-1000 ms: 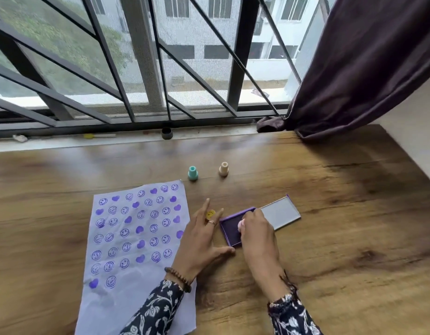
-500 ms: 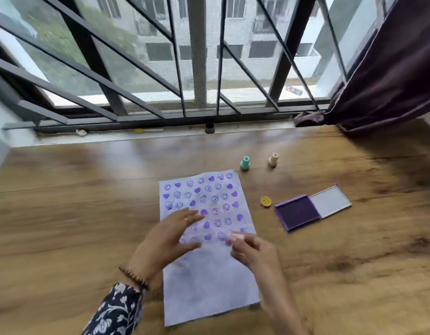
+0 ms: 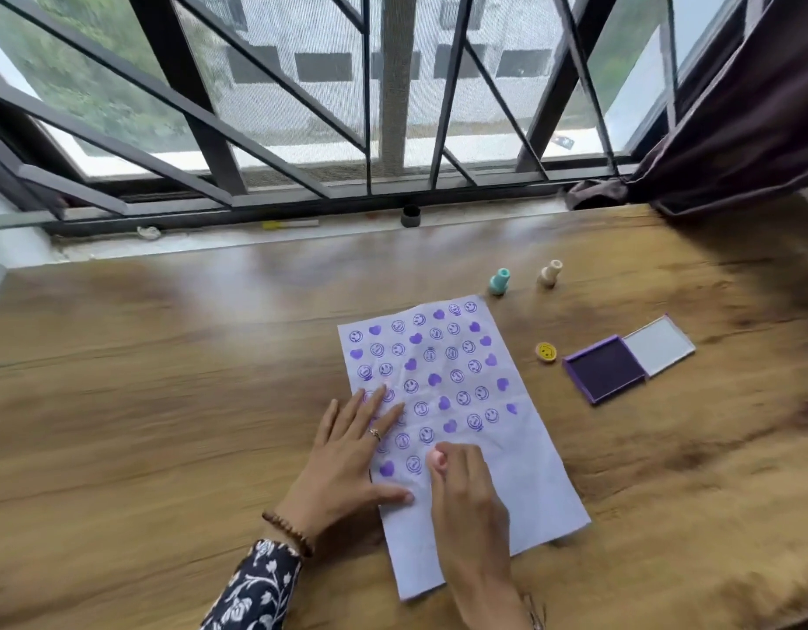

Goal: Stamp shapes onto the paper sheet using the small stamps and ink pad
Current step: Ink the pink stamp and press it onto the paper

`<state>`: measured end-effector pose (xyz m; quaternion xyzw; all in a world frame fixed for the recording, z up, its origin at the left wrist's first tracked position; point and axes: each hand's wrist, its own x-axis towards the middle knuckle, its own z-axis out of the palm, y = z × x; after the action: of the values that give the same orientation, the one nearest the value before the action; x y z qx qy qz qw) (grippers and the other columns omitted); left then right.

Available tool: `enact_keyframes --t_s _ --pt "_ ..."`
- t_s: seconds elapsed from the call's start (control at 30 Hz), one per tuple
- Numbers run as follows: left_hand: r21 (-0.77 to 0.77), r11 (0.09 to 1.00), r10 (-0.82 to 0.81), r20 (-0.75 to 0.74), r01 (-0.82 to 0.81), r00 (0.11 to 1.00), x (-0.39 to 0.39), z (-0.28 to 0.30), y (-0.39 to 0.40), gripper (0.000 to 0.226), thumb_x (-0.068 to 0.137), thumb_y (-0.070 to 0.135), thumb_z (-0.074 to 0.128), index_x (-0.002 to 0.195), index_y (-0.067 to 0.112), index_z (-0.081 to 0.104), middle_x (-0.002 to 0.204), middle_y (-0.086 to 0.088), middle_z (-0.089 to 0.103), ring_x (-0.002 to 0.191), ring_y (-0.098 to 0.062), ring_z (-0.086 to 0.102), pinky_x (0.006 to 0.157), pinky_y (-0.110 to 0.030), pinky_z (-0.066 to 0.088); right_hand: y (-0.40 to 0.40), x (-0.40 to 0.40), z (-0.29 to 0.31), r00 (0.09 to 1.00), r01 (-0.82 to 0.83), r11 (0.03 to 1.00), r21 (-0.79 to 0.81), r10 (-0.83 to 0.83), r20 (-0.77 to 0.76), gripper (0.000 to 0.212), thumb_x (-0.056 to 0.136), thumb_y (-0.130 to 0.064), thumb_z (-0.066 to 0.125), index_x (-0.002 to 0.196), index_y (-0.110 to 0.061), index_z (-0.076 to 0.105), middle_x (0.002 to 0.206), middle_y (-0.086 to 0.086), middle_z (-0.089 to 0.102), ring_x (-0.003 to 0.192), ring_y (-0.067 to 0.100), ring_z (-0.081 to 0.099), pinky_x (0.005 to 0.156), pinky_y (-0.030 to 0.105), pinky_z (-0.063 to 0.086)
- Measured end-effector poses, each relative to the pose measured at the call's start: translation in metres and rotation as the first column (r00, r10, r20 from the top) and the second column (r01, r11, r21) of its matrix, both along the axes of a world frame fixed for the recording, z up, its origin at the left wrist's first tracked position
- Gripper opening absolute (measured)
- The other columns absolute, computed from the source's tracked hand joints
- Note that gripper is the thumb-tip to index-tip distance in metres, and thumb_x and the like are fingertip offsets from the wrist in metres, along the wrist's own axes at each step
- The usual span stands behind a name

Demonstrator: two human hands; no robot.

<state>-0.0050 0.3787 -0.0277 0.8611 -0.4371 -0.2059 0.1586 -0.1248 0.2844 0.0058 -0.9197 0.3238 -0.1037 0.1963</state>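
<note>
A pale paper sheet lies on the wooden table, its upper part covered in purple smiley and heart prints. My left hand rests flat on the sheet's left edge, fingers spread. My right hand grips a small pink stamp and holds it down on the paper below the printed rows. The open purple ink pad with its lid flipped back lies to the right of the sheet. A yellow smiley stamp lies beside the pad.
A teal stamp and a beige stamp stand upright beyond the sheet's top right corner. A small dark cap sits on the window sill. A dark curtain hangs at the right. Barred window runs along the table's far edge.
My right hand left the ink pad with the pink stamp and came down onto the paper. My left hand moved from beside the pad to lie flat on the sheet. The view shifted.
</note>
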Motion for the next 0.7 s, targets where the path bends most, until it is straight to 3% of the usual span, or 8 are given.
enact_keyframes --t_s 0.2,0.27,0.37,0.43,0.5,0.57,0.6,0.7 --pt "-0.005 1.000 0.000 0.008 0.000 1.000 0.001 -0.004 0.002 0.103 0.063 0.072 0.057 0.130 0.046 -0.017 0.144 0.017 -0.026 0.135 -0.009 -0.027 0.100 -0.022 -0.034 -0.009 0.013 0.007 0.975 -0.109 0.989 -0.104 0.086 -0.207 0.024 0.061 -0.015 0.085 0.074 -0.015 0.065 0.069 0.001 0.066 0.058 0.014 0.065 0.037 0.018 0.045" --pt "-0.004 1.000 -0.003 0.008 0.003 1.000 0.002 -0.006 0.002 0.103 0.062 0.073 0.057 0.130 0.047 -0.017 0.145 0.017 -0.025 0.135 -0.010 -0.028 0.100 -0.022 -0.034 -0.014 0.016 0.007 0.955 -0.152 0.985 -0.076 0.126 -0.267 0.020 0.067 -0.011 0.079 0.081 -0.013 0.065 0.078 0.004 0.067 0.068 0.017 0.067 0.046 0.021 0.050" --pt "-0.009 1.000 0.007 -0.002 -0.007 1.000 0.002 -0.007 0.002 0.105 0.061 0.071 0.060 0.131 0.047 -0.015 0.145 0.018 -0.022 0.135 -0.009 -0.027 0.101 -0.022 -0.034 -0.022 0.022 0.006 0.915 -0.234 0.972 0.012 0.224 -0.335 0.016 0.088 -0.008 0.051 0.103 -0.013 0.054 0.108 0.006 0.058 0.098 0.023 0.059 0.073 0.030 0.051" --pt "0.004 1.000 0.002 -0.007 -0.002 1.000 0.003 -0.007 0.002 0.105 0.060 0.072 0.059 0.130 0.047 -0.016 0.144 0.019 -0.023 0.134 -0.007 -0.027 0.100 -0.021 -0.034 -0.027 0.025 0.005 0.906 -0.256 0.966 0.040 0.254 -0.338 0.017 0.092 -0.012 0.043 0.106 -0.013 0.051 0.113 0.006 0.054 0.102 0.024 0.055 0.079 0.031 0.047" --pt "0.016 1.000 -0.005 -0.001 0.005 1.000 0.003 -0.006 0.002 0.105 0.060 0.073 0.058 0.129 0.049 -0.017 0.143 0.021 -0.024 0.134 -0.006 -0.027 0.098 -0.019 -0.036 -0.035 0.027 0.008 0.915 -0.234 0.965 0.119 0.260 -0.309 0.015 0.091 -0.018 0.045 0.102 -0.013 0.055 0.110 0.006 0.056 0.099 0.025 0.057 0.079 0.033 0.045" --pt "0.017 1.000 -0.006 -0.020 0.006 1.000 0.004 -0.005 0.002 0.106 0.059 0.072 0.060 0.129 0.049 -0.017 0.143 0.020 -0.024 0.134 -0.006 -0.027 0.097 -0.017 -0.036 -0.050 0.024 0.011 0.966 -0.103 0.931 0.350 0.177 -0.188 0.013 0.085 -0.019 0.057 0.091 -0.011 0.065 0.101 0.009 0.065 0.090 0.024 0.061 0.080 0.035 0.048" --pt "0.008 1.000 0.002 -0.037 -0.002 0.999 0.003 -0.005 0.002 0.107 0.059 0.072 0.061 0.129 0.049 -0.015 0.144 0.019 -0.024 0.135 -0.007 -0.026 0.098 -0.017 -0.036 -0.061 0.021 0.014 0.991 -0.002 0.847 0.532 0.073 -0.113 0.011 0.080 -0.016 0.063 0.086 -0.010 0.070 0.095 0.010 0.070 0.085 0.022 0.064 0.080 0.035 0.052" --pt "-0.031 0.998 0.054 -0.068 -0.056 0.996 0.001 0.000 -0.002 0.111 0.057 0.071 0.063 0.132 0.045 -0.016 0.144 0.018 -0.025 0.135 -0.008 -0.028 0.108 -0.032 -0.026 -0.098 0.006 0.025 0.969 0.090 0.376 0.922 -0.249 0.007 0.005 0.076 -0.011 0.071 0.079 -0.008 0.074 0.083 0.007 0.075 0.079 0.015 0.066 0.070 0.019 0.058"
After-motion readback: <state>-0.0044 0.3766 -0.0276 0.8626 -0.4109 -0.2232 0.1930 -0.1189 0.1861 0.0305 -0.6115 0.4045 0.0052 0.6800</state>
